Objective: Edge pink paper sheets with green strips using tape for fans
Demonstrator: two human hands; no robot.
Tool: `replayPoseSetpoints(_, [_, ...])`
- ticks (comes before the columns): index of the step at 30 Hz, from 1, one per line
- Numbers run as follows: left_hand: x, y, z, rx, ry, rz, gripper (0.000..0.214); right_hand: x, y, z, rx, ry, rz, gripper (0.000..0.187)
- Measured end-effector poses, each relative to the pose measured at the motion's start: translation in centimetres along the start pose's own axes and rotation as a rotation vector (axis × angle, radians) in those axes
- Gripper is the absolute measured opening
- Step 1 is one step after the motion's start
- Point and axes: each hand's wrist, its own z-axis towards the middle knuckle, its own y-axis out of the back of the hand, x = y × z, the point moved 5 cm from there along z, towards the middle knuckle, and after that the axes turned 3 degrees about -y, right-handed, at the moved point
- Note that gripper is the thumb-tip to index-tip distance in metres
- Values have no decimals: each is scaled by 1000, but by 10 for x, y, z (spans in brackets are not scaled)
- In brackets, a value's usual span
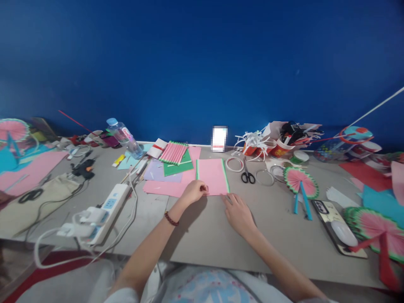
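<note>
A pink paper sheet with green strips along its left and right edges lies flat on the grey table. My left hand rests at the sheet's near left corner, fingers curled and pinching the paper's edge. A red bead bracelet sits on that wrist. My right hand lies at the near right corner, fingers stretched toward the paper's edge and pressing on it.
Black scissors and wire rings lie right of the sheet. A pink paper fan, a phone and more fans sit farther right. A pleated pink stack, a water bottle, a glue gun and a power strip are left.
</note>
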Motion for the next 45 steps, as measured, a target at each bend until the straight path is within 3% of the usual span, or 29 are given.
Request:
replayPoseSetpoints(10, [-1, 0, -4, -24, -28, 12, 6, 4, -8, -2, -47, 49, -109, 41])
replayPoseSetpoints(20, [-1, 1, -9, -49, -64, -17, 7, 2, -4, 0, -26, 18, 21, 42])
replayPoseSetpoints(30, [-9, 1, -18, -37, -92, -5, 12, 2, -7, -2, -88, 2, 15, 44])
replayPoseSetpoints(45, [-4, -2, -13, -52, -19, 12, 10, 7, -6, -1, -126, 26, -75, 39])
